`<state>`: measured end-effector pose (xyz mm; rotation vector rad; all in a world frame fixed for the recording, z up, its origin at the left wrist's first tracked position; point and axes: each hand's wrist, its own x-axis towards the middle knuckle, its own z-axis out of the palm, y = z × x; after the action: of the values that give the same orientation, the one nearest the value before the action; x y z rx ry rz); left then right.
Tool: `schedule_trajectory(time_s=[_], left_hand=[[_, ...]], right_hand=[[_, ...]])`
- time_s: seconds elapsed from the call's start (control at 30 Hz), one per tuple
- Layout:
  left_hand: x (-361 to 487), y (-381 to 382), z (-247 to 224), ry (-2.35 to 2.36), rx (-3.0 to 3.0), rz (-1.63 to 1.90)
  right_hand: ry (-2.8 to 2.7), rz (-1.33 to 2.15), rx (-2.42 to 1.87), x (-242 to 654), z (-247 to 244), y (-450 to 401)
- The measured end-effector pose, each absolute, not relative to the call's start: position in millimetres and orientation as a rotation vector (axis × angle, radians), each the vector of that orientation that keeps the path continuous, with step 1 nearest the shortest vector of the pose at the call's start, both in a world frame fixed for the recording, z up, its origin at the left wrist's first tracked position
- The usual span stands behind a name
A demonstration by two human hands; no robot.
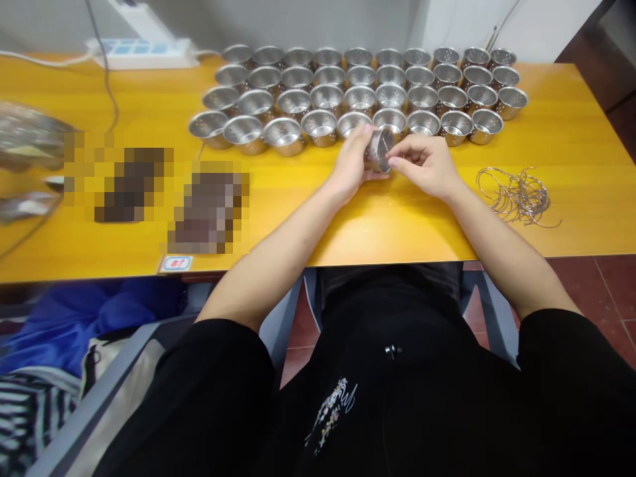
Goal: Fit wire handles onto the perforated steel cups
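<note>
My left hand (350,162) grips a small perforated stainless steel cup (378,150) on its side, just above the yellow wooden table (561,132). My right hand (422,165) comes in from the right, its thumb and fingertips pinching at the cup's rim. Anything thin between those fingertips is too small to tell. Just behind my hands stand rows of similar steel cups (358,86), several deep. To the right of my right hand lies a loose tangle of thin wire rings (517,197).
A white power strip (142,53) with a black cable sits at the table's back left. Two pixelated dark patches (134,184) hide items on the left of the table. A small label (176,263) marks the front edge. Blue cloth (94,318) lies below the table.
</note>
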<state>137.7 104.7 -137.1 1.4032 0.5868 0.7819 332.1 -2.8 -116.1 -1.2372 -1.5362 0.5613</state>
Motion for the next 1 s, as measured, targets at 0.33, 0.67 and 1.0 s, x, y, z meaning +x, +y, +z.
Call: schedule_trajectory(time_s=[0.33,0.67,1.0], left_hand=[[138,77,-112,0.703,1.139,0.742],[135,73,-114,0.623,1.158,0.663],[136,71,-111,0.665,1.09,0.661]], right_hand=[[-1.555,0.48,-1.287,336,-135,10],[-1.574,0.251,-1.388,330,-136,8],[-1.607,0.031,-1.429,343,-151,17]])
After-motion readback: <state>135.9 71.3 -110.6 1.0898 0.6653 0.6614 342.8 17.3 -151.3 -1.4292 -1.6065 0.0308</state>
